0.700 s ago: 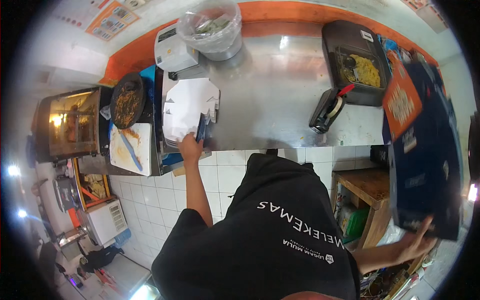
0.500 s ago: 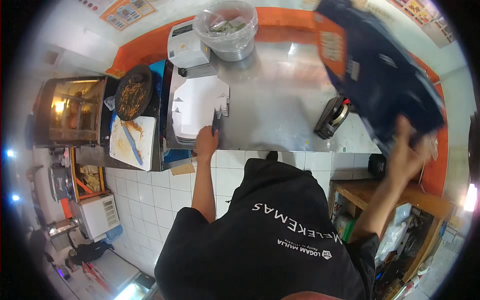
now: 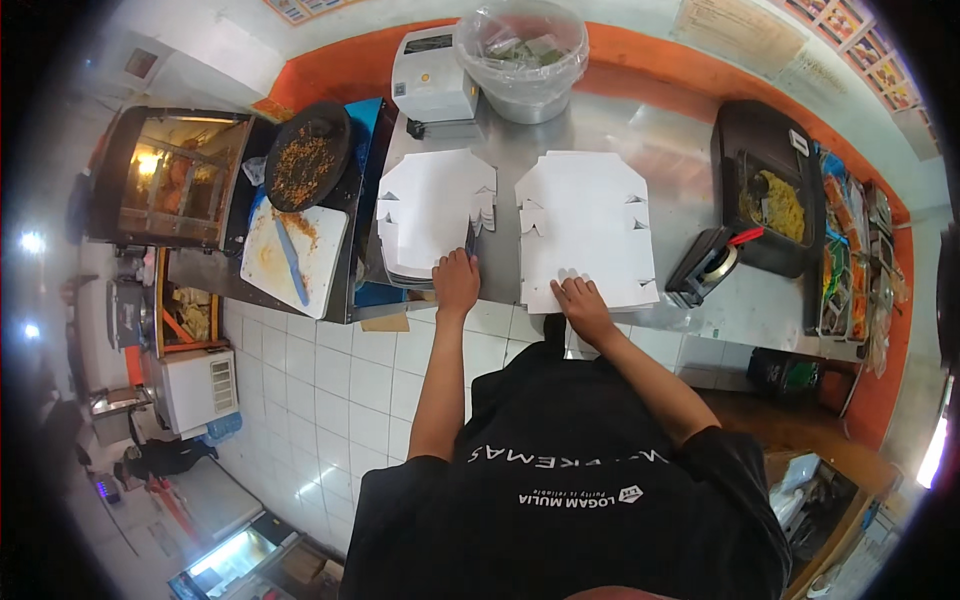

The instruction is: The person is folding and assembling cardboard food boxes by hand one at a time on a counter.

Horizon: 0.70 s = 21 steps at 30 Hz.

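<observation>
White card blanks point(image 3: 600, 200) lay on the steel counter point(image 3: 672, 170) in two piles: the left pile point(image 3: 430, 212) in the upper half of the frame, left of centre, and the right pile point(image 3: 580, 235) right of centre, with a narrow strip of metal between. Your left hand point(image 3: 456, 280) was at the left pile's lower right corner, fingers close together; your right hand point(image 3: 585, 302) was on the right pile's near edge, fingers slightly apart. Your thumbs were hard to make out, so I cannot tell whether either hand was clamped on card. The step in hand looked like settling the flat, unfolded blanks; the next move seemed to call for squaring the left pile's stepped edges, while keeping the right pile clear of the tape dispenser point(image 3: 712, 268) just beside its lower right corner.
</observation>
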Available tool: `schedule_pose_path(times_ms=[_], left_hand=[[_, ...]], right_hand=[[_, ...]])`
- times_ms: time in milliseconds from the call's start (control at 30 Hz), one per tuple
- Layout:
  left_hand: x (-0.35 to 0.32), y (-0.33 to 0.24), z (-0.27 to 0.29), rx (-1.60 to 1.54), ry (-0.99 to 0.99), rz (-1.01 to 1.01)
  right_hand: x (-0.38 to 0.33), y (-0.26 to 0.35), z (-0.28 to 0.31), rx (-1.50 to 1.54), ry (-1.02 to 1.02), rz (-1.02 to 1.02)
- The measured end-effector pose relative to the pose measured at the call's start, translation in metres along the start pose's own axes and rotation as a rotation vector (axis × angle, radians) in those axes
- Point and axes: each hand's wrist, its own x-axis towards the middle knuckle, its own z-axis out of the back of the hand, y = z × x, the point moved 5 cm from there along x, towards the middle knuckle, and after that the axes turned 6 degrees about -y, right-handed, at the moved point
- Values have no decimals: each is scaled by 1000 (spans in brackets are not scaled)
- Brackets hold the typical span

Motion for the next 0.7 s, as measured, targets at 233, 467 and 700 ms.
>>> schedule_pose_path(times_ms=[233,467,700], left_hand=[[0,-8,41,-340,-128,-194],[7,-99,113,-620,-9,-529],[29,-171,164,-874,238,-740]], right_hand=[[13,-38,-2,445,319,-107],[57,-36,113,417,-84,-193],[60,-19,254,273,-171,-209]])
